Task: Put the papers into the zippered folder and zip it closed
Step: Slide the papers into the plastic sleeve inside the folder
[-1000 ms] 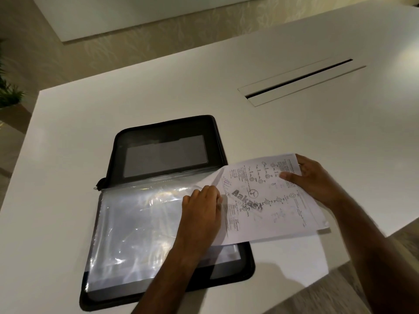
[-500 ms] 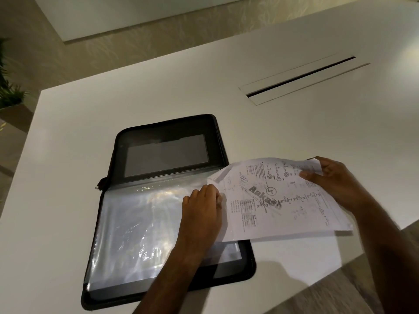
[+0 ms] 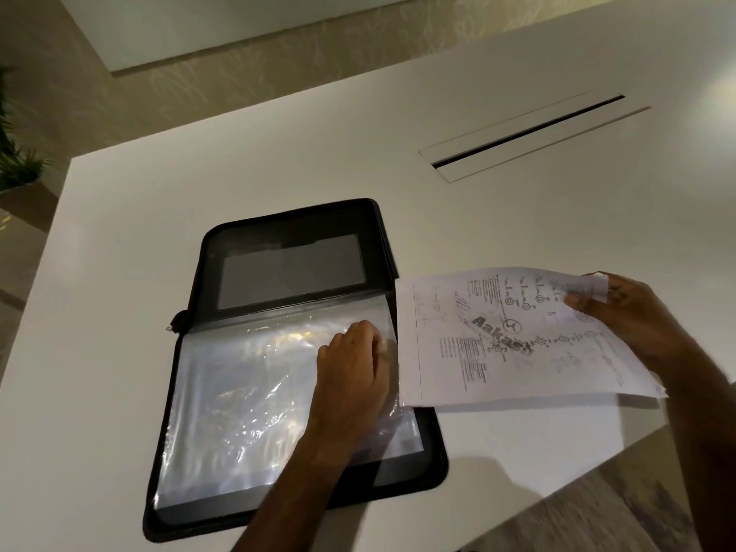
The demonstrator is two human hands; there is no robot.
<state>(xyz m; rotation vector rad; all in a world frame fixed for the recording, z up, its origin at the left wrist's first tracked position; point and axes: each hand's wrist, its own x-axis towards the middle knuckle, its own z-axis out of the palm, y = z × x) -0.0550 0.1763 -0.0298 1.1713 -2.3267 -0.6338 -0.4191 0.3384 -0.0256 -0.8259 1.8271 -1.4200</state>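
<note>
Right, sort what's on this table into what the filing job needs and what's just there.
Part of the job:
- black zippered folder, lying open
- clear plastic sleeve inside it, pressed by the left hand
- white printed paper sheet, gripped by the right hand

Just there:
- long dark cable slot in the white table
- green plant off the far-left edge
</note>
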